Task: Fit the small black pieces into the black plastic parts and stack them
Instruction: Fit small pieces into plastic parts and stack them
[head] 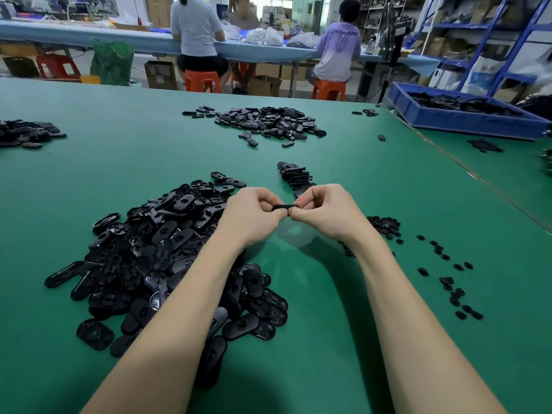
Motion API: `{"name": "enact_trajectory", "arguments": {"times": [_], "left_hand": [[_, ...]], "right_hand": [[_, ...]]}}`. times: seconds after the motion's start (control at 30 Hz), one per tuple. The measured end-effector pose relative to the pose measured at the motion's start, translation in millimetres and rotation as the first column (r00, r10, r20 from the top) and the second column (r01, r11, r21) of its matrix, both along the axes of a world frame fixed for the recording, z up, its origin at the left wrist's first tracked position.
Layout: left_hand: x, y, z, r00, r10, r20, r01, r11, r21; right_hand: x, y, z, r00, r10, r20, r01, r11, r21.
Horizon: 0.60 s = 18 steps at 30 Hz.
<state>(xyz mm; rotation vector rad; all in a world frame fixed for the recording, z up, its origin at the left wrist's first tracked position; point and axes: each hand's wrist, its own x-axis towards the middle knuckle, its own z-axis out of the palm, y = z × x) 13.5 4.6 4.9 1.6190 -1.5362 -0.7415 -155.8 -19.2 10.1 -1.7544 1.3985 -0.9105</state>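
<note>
Hundreds of black plastic parts (pixel 167 258) lying heaped on the green table (pixel 298 339), spreading under and left of the left forearm. Risking a slide here: the left forearm passing low over the heap, possibly brushing it, and probably knocking loose parts toward the working gap or off the near edge if swept sideways. Further heaps lying well apart at the back (pixel 263 121) and the far left (pixel 27 134), cut off by the frame edge there.

Leaning behind the hands, a short row of stacked parts (pixel 295 176), overlapping like fallen tiles rather than standing square; likely toppling further if another part is dropped on carelessly. Near end of that row hiding behind the right hand.

Scattered to the right, small black pieces (pixel 385 225) in a cluster and a loose trail, near the right forearm; easily flicked away by a sleeve-less wrist dragging back.

Between both hands, one black part (pixel 282 207) held above the table, seen edge-on. Left hand (pixel 254 216) and right hand (pixel 325 213) both pinching it, fingers curled, thumbs meeting underneath. Possibly pressing a small piece in, but not showing: fingers covering the seat entirely. Pressing crooked probably leaving the piece half seated, or springing it out.

Also blurring: blue crate (pixel 466 119) contents, too dark to sort.
</note>
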Motion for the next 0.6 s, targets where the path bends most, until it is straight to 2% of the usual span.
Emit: {"name": "enact_trajectory", "arguments": {"times": [0.2,0.3,0.47,0.6], "left_hand": [[1.4,0.1,1.1,0.999,0.036,-0.034,-0.035,0.999,0.015],[2.2,0.0,2.9,0.999,0.032,0.001,-0.032,0.999,-0.023],[11.4,-3.9,-0.1,0.98,0.004,0.2,0.018,0.994,-0.109],[13.1,-2.3,-4.9,0.95,-0.092,0.298,0.115,0.991,-0.062]], "right_hand": [[-6.1,0.0,0.6,0.987,0.104,-0.12,-0.114,0.99,-0.078],[-6.9,-4.4,-2.6,0.984,-0.001,-0.181,-0.026,0.989,-0.148],[-16.4,-24.2,-1.6,0.929,-0.255,-0.27,0.228,0.965,-0.128],[-8.5,-48.0,1.9,0.907,-0.291,-0.304,0.278,0.957,-0.085]]}}
